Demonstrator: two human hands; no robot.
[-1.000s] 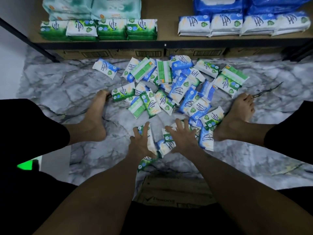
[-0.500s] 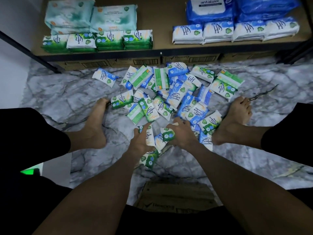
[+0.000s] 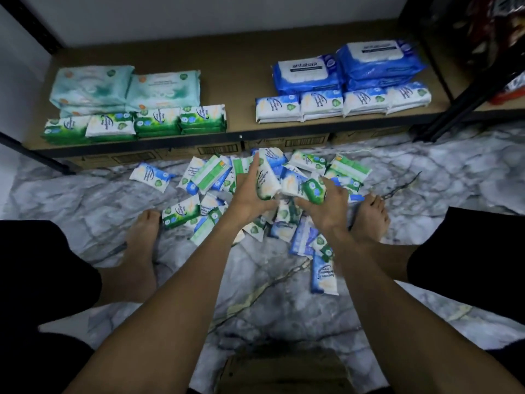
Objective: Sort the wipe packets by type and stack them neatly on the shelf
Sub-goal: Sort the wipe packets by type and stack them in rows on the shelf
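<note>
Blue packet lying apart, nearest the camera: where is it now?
In the head view the blue packet lies on the marble floor, right of centre, just below the loose pile, beside the right forearm.

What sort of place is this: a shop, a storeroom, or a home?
Probably a storeroom or a small shop's stock corner; I cannot be sure. A low shelf holds wipe packs grouped by colour, cardboard boxes sit under it, and loose small packets lie heaped on the marble-patterned floor.
</note>
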